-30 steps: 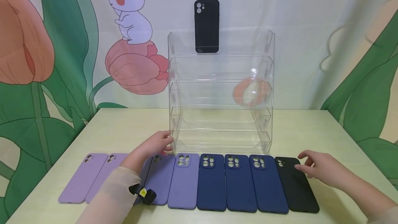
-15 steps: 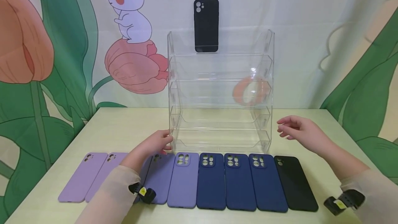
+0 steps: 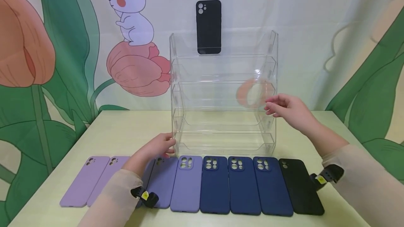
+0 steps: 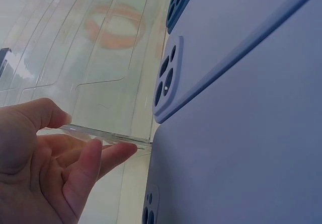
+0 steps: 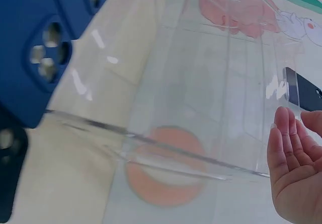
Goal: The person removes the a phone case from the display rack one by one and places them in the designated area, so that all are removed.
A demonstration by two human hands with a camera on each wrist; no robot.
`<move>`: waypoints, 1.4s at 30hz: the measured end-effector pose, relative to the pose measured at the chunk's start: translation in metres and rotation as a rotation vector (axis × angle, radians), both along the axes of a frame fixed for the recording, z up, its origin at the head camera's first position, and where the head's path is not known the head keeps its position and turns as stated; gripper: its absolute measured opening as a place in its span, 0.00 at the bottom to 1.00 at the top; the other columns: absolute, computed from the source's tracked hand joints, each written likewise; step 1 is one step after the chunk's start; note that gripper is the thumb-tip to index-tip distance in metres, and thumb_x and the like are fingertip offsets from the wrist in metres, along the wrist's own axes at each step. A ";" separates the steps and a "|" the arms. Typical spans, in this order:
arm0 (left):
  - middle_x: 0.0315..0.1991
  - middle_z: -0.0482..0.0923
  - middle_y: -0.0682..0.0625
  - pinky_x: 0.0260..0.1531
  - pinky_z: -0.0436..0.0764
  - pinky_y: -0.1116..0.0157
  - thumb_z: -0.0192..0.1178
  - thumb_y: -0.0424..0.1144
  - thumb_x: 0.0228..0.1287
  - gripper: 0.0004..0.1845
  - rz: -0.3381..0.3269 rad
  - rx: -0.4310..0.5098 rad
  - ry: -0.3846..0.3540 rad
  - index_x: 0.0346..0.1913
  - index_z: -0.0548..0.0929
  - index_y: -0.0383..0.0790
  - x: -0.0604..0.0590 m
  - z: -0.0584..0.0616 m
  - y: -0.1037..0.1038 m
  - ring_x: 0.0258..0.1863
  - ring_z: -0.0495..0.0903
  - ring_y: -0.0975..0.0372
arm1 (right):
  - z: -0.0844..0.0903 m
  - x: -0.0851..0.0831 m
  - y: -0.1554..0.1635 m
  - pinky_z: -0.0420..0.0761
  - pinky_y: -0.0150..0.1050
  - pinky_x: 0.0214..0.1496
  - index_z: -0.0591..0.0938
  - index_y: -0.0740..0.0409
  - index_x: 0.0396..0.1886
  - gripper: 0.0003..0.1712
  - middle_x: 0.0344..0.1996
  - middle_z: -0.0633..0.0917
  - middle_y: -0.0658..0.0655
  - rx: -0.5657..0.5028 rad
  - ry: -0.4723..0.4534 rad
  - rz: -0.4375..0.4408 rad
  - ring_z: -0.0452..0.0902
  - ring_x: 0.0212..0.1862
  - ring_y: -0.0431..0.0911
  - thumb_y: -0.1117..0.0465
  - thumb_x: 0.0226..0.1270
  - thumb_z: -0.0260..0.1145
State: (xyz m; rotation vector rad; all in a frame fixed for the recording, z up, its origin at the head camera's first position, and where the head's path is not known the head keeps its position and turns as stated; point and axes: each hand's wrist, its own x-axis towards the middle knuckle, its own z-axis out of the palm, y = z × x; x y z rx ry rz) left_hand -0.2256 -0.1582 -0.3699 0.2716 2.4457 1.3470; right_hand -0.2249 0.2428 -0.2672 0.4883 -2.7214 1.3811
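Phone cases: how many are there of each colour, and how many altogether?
Light purple cases: 2
Blue-purple cases: 3 (one is mostly hidden under an arm)
Dark blue cases: 3
Black cases: 2 (one stands at the top of the clear rack)
Total: 10

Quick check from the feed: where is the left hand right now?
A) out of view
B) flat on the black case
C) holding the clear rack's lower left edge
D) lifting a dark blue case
C: the left hand holds the clear rack at its lower left edge, thumb and fingers on either side.
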 end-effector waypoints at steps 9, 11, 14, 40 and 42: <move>0.62 0.65 0.30 0.32 0.81 0.60 0.40 0.34 0.67 0.27 0.012 -0.003 -0.011 0.67 0.58 0.25 0.001 0.001 0.000 0.48 0.78 0.46 | 0.026 -0.024 -0.023 0.78 0.29 0.41 0.73 0.67 0.53 0.20 0.42 0.81 0.61 -0.085 0.003 -0.016 0.80 0.39 0.37 0.55 0.70 0.55; 0.62 0.65 0.30 0.32 0.81 0.60 0.40 0.34 0.67 0.27 0.010 -0.002 -0.007 0.67 0.58 0.25 0.002 0.000 0.000 0.48 0.78 0.46 | 0.032 -0.027 -0.028 0.78 0.29 0.41 0.74 0.67 0.53 0.21 0.43 0.81 0.61 -0.087 0.005 -0.015 0.80 0.40 0.38 0.55 0.70 0.56; 0.61 0.66 0.30 0.34 0.81 0.58 0.40 0.35 0.68 0.27 -0.001 0.011 -0.009 0.67 0.59 0.26 0.002 0.000 0.002 0.49 0.78 0.45 | 0.040 -0.032 -0.034 0.78 0.30 0.41 0.74 0.66 0.53 0.20 0.44 0.81 0.62 -0.104 0.013 -0.007 0.80 0.41 0.39 0.55 0.70 0.56; 0.61 0.65 0.30 0.36 0.81 0.57 0.39 0.35 0.68 0.27 0.007 0.000 -0.013 0.67 0.58 0.25 0.003 0.001 0.003 0.50 0.77 0.44 | 0.093 -0.095 -0.094 0.74 0.37 0.54 0.72 0.65 0.57 0.22 0.48 0.79 0.61 -0.171 0.034 0.000 0.77 0.49 0.46 0.56 0.70 0.55; 0.61 0.65 0.30 0.36 0.81 0.57 0.39 0.35 0.67 0.27 0.015 -0.001 -0.015 0.68 0.58 0.25 0.004 0.002 0.002 0.50 0.77 0.44 | 0.097 -0.100 -0.098 0.74 0.37 0.54 0.72 0.64 0.58 0.22 0.48 0.79 0.60 -0.185 0.034 -0.008 0.77 0.50 0.45 0.56 0.70 0.55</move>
